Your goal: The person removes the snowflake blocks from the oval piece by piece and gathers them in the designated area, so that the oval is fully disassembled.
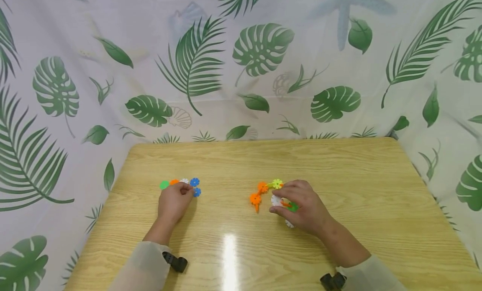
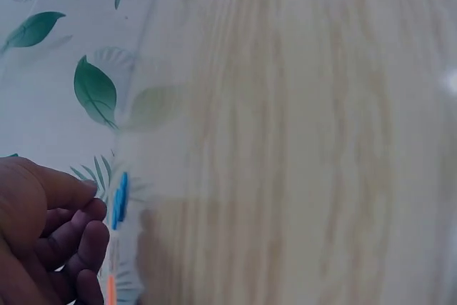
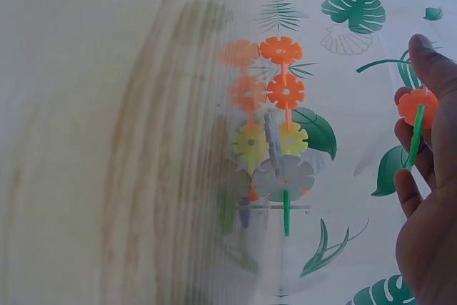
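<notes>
Small notched plastic flower discs lie on the wooden table [image 1: 233, 165]. At the left is a row with a green disc [image 1: 164, 185], an orange disc [image 1: 174, 182], a white disc [image 1: 184, 181] and two blue discs [image 1: 194, 182]. My left hand [image 1: 175, 201] is loosely curled beside them; in the left wrist view its fingertips stop just short of the blue ones. My right hand [image 1: 301, 203] pinches a short chain of joined discs: white [image 1: 276, 200], orange [image 3: 414, 105] and green [image 3: 416, 137], partly hidden by fingers.
A chain of joined orange discs [image 1: 255, 199] and a yellow disc [image 1: 277, 183] lies left of and behind the right hand. Another white disc [image 1: 289, 224] lies below that hand. A leaf-patterned cloth [image 1: 260, 73] hangs behind the table.
</notes>
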